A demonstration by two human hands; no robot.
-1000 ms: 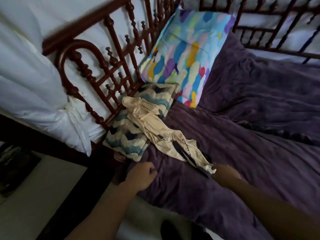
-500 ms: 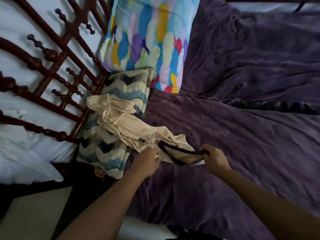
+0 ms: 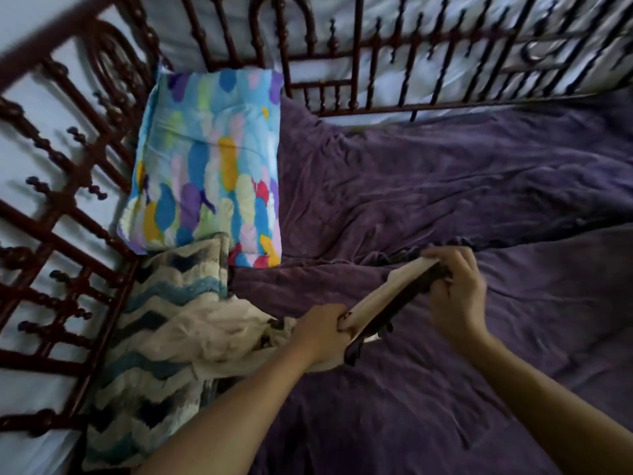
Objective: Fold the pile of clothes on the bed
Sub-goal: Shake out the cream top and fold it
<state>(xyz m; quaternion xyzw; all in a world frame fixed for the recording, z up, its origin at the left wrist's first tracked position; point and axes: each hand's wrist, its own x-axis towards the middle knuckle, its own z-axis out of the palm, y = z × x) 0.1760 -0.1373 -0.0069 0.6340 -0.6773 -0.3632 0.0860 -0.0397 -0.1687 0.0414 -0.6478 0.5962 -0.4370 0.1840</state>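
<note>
Cream-coloured, with a dark band along one edge, the garment [image 3: 212, 337] is held by that band. The left grip [image 3: 322, 334] is clenched round it at 6 o'clock of the view, and the right grip [image 3: 455, 293] is pinched on its far end at 4 o'clock. The band [image 3: 394, 306] is thus drawn taut between them, seemingly just above the purple cover [image 3: 445, 186]. The rest of the garment is left bunched at 8 o'clock, partly over a zigzag cushion [image 3: 164, 293].

No fold can be seen in it yet, and no folded stack is shown anywhere. The task is judged to be near its start, with this piece only being straightened. Whether more clothes remain cannot be told, as only one piece is seen.

A small dark print [image 3: 274, 325] is seen on the cloth beside the left grip, but it is too blurred to be read, and no brand is shown.

A bright pillow [image 3: 205, 159] is propped at 10 o'clock against the red-brown rail [image 3: 68, 200].
</note>
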